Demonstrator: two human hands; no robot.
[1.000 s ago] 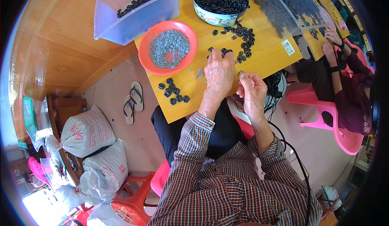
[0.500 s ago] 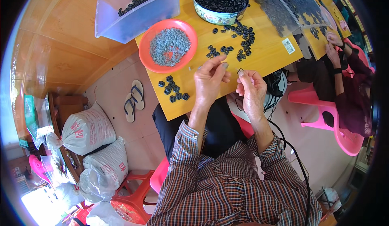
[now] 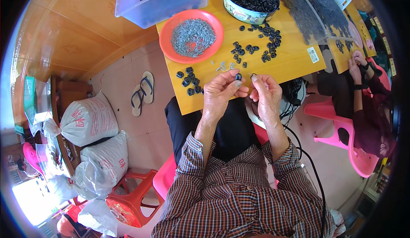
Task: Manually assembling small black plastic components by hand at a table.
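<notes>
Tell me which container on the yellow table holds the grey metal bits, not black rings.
The round orange plate, nearest the left hand. The clear tub and round tin hold black rings.

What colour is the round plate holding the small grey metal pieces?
Orange-red; the round plastic plate shows best in the head view.

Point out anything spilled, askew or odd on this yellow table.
Black rings lie scattered loose beside the round tin, and a second cluster sits near the table edge. A few small metal pieces lie outside the orange plate. Nothing looks damaged.
</notes>
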